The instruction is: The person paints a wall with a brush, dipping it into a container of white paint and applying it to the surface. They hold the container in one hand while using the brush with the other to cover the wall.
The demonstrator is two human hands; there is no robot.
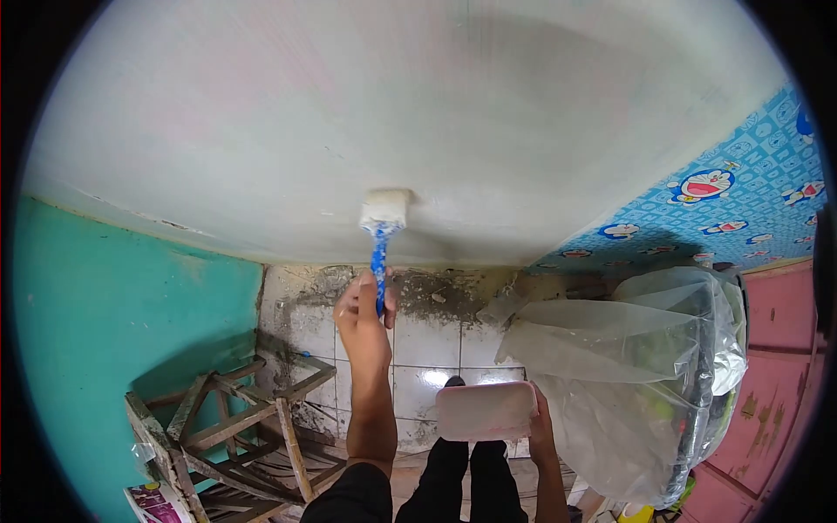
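A paintbrush with a blue handle (379,261) is gripped in my left hand (365,305), its wide, pale bristles against the whitish wall (288,131). The fingers wrap round the lower part of the handle. My right hand (541,424) holds a shallow pinkish tray (486,411) by its right edge, low in front of my legs. The tray's surface looks greyish white.
A worn wooden frame (235,427) stands at the lower left beside a green wall (113,305). Clear plastic sheeting (602,357) covers something at the right, near blue patterned wall covering (689,192) and a pink door-like panel (767,401). White floor tiles (427,340) lie below.
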